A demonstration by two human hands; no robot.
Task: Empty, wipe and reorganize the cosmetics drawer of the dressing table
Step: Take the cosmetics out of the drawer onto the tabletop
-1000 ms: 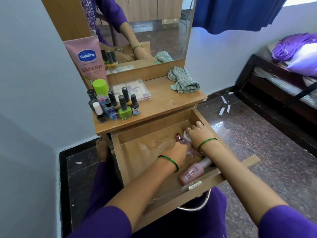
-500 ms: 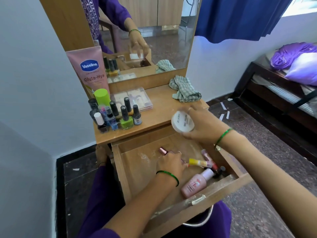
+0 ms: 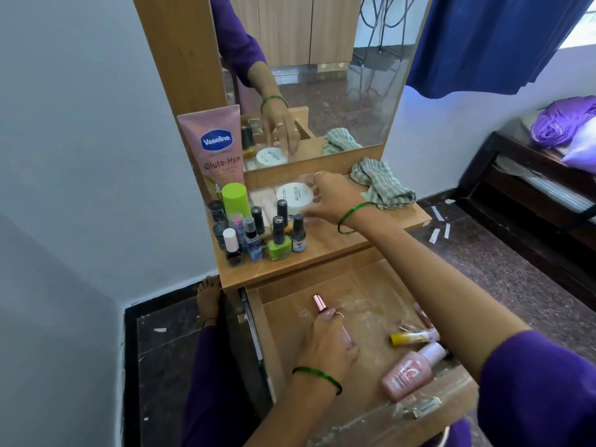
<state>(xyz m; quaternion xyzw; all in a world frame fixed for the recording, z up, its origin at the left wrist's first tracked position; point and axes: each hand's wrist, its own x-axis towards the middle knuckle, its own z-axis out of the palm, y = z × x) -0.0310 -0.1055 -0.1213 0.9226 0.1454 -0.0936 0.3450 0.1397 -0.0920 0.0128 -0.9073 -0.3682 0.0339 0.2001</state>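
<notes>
The white jar (image 3: 296, 195) has left the drawer (image 3: 364, 317) and now sits over the clear palette (image 3: 264, 201) on the tabletop (image 3: 335, 240), the right hand (image 3: 335, 198) still clasping it. The left hand (image 3: 329, 343) grips a lipstick (image 3: 319, 302) in the drawer. Emptying continues: about 4 items remain inside.

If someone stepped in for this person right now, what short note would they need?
Right hand: setting the round white jar on the tabletop, over the clear palette case, fingers around it.
Left hand: in the open drawer, gripping a rose-gold lipstick.
Done: nail polish bottles and Vaseline tube stand on the tabletop.
Left: pink pump bottle, yellow tube and a few small sticks remain in the dusty drawer. Then wipe with the striped cloth and restock.
</notes>
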